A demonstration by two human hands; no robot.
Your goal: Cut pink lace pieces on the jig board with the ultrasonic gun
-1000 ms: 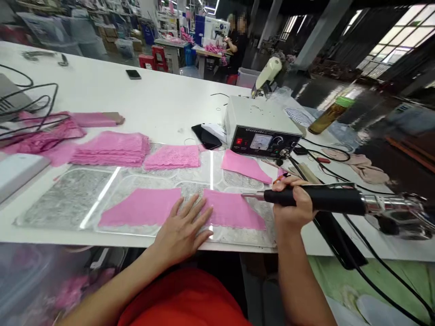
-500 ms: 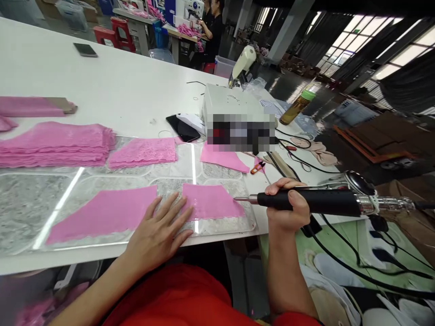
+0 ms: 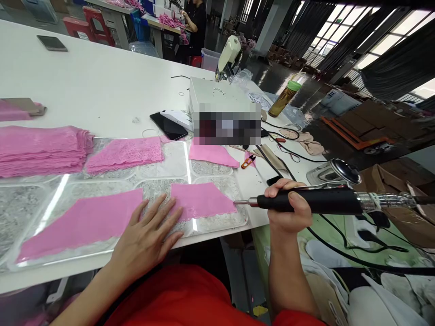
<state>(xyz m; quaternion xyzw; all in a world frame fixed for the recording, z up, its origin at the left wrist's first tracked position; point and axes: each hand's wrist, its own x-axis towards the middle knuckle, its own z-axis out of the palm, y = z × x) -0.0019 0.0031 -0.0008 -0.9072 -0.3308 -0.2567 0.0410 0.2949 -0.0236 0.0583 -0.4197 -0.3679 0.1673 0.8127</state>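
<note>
The small pink lace piece [image 3: 200, 200] lies flat on the clear plastic sheet [image 3: 220, 222] at the near edge of the white table [image 3: 102, 86], just in front of me. My left hand [image 3: 146, 240] is laid palm down on the sheet with the fingers spread, and the fingertips [image 3: 178, 213] rest on the left edge of that piece. My right hand [image 3: 288, 213] is curled into a fist around the black-handled tool [image 3: 312, 201], thumb on top. The tool lies level, and its thin metal tip meets the right edge of the lace piece. Its chrome rear end and cable run off to my right, beyond the table edge.

Just left of my left hand, a longer pink fabric piece [image 3: 81, 222] lies on the same sheet. Behind it sit a single scalloped lace piece [image 3: 125, 154] and, further left, a thick stack of pink lace [image 3: 41, 149]. Another small pink scrap [image 3: 212, 155] lies behind the piece I am pressing, with orange thread snips [image 3: 248, 160] just beside it. Beyond those stands a white control box [image 3: 214, 97], its front blurred, and a black phone [image 3: 168, 126] to its left. A bottle with a green cap [image 3: 284, 97] stands near the far right corner. Another person [image 3: 195, 18] is at a table well behind.
</note>
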